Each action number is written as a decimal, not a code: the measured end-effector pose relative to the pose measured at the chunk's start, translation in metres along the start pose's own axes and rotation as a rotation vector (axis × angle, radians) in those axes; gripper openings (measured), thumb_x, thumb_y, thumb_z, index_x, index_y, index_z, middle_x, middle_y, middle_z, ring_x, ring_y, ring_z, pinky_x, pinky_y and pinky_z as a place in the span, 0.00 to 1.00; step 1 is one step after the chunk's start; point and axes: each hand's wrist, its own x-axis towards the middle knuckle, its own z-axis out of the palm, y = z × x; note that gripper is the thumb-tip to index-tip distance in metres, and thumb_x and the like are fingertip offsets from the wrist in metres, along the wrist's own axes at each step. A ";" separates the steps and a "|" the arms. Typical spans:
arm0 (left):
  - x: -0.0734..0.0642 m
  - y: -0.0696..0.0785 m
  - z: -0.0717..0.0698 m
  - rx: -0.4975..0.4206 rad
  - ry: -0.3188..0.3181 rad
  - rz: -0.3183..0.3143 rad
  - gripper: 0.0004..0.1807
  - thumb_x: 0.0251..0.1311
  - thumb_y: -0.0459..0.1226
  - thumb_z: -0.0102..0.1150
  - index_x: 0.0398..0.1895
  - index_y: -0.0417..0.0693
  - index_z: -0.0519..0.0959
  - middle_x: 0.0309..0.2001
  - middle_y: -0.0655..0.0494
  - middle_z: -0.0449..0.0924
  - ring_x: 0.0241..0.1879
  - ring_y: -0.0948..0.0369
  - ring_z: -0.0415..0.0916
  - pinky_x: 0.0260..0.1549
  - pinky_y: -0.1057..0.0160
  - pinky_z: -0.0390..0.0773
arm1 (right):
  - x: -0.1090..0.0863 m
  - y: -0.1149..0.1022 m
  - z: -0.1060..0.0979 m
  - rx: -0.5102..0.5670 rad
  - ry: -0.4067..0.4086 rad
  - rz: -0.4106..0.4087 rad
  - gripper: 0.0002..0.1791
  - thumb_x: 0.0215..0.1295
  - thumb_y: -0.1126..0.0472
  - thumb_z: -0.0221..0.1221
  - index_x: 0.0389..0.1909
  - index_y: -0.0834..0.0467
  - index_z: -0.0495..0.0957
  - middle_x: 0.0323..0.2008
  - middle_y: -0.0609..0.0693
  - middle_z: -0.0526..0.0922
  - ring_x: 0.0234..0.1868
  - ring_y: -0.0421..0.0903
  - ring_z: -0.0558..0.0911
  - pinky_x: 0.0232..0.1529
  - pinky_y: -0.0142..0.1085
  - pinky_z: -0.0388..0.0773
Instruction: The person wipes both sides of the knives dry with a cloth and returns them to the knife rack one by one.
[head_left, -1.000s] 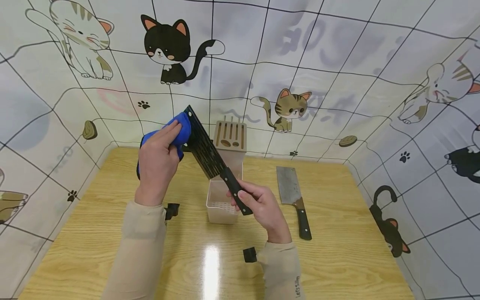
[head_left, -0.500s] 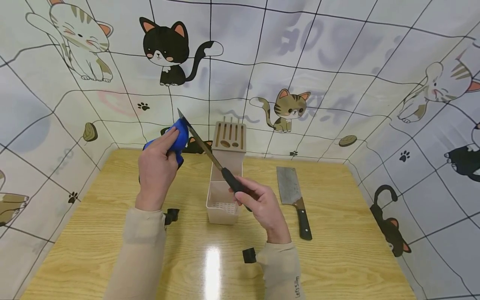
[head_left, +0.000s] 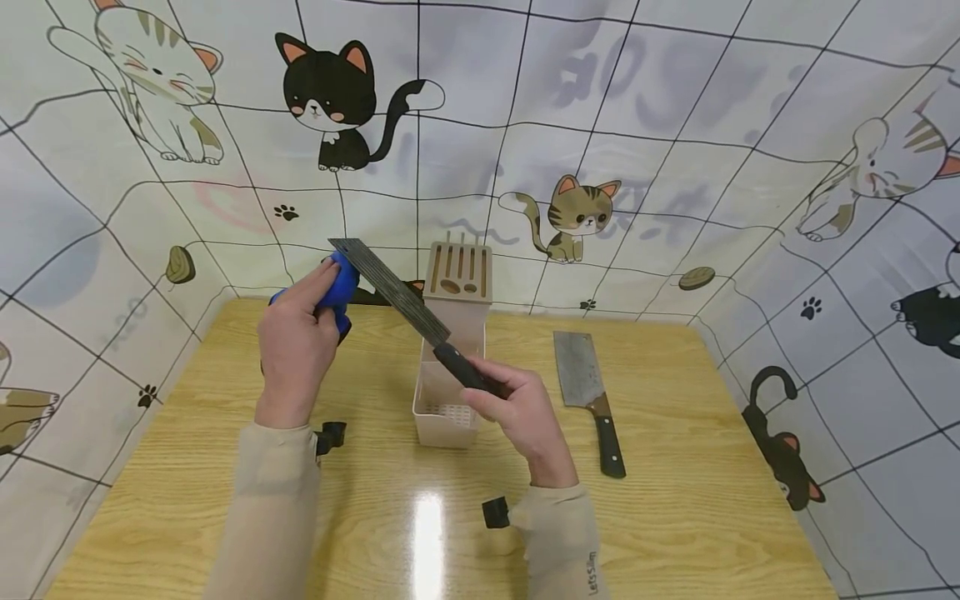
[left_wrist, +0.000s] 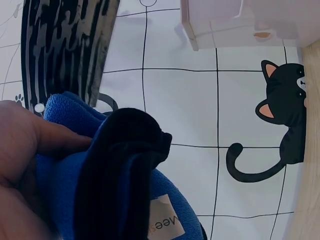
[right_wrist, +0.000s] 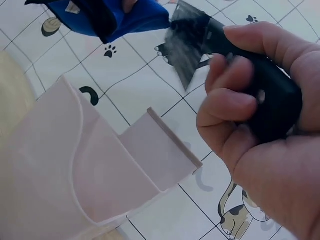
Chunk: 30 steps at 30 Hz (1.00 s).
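In the head view my right hand (head_left: 525, 417) grips the black riveted handle of a kitchen knife (head_left: 393, 287), whose broad, dark-striped blade slants up to the left above the table. My left hand (head_left: 296, 354) holds a bunched blue cloth (head_left: 343, 287) right at the blade's far end. From the left wrist, the streaked blade (left_wrist: 67, 45) shows just beyond the folded cloth (left_wrist: 70, 175), which has dark edging and a pale label. Curled fingers wrap the handle (right_wrist: 275, 95) in the right wrist view. A cleaver (head_left: 579, 371) with a rust-brown neck lies flat to the right.
A pale pink utensil holder (head_left: 444, 429) stands mid-table behind and below the knife, its brown slotted top (head_left: 459, 271) at the back. The wood table (head_left: 675, 500) is bounded by a cat-print tiled sheet (head_left: 480, 108) at the back and sides.
The blade has turned from broad face to edge-on, then to a slanted face, and its tip end has dropped. My left hand with the cloth has shifted left and slightly down.
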 end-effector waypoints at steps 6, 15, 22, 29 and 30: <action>0.001 0.000 -0.006 0.003 0.018 0.000 0.31 0.55 0.16 0.48 0.60 0.42 0.84 0.61 0.50 0.83 0.61 0.44 0.81 0.60 0.40 0.79 | 0.001 0.000 0.003 -0.074 0.040 -0.027 0.18 0.64 0.71 0.65 0.55 0.71 0.83 0.44 0.65 0.87 0.32 0.41 0.78 0.31 0.29 0.75; 0.002 -0.003 -0.018 0.049 0.040 0.038 0.30 0.55 0.16 0.50 0.59 0.40 0.84 0.60 0.47 0.83 0.59 0.42 0.81 0.57 0.38 0.81 | 0.000 -0.002 0.007 -0.145 0.099 -0.130 0.15 0.62 0.71 0.65 0.51 0.70 0.85 0.39 0.64 0.86 0.29 0.43 0.76 0.26 0.29 0.72; 0.004 0.001 -0.032 0.109 0.005 0.133 0.29 0.58 0.16 0.52 0.61 0.41 0.83 0.62 0.48 0.83 0.60 0.42 0.81 0.58 0.39 0.80 | 0.002 0.000 0.008 -0.162 0.122 -0.196 0.17 0.61 0.74 0.68 0.52 0.69 0.86 0.37 0.63 0.86 0.30 0.42 0.78 0.28 0.29 0.74; 0.000 0.007 -0.032 0.194 -0.086 0.389 0.27 0.58 0.17 0.56 0.61 0.36 0.82 0.62 0.43 0.82 0.59 0.41 0.81 0.57 0.41 0.81 | 0.004 0.001 0.013 -0.210 0.166 -0.215 0.17 0.57 0.75 0.69 0.49 0.65 0.88 0.41 0.60 0.88 0.35 0.46 0.79 0.33 0.29 0.74; -0.001 0.007 -0.030 0.206 -0.104 0.429 0.26 0.58 0.17 0.56 0.61 0.35 0.82 0.61 0.41 0.82 0.60 0.41 0.80 0.58 0.42 0.81 | 0.004 0.002 0.014 -0.222 0.171 -0.219 0.17 0.57 0.75 0.69 0.49 0.65 0.88 0.40 0.59 0.88 0.35 0.46 0.79 0.33 0.29 0.74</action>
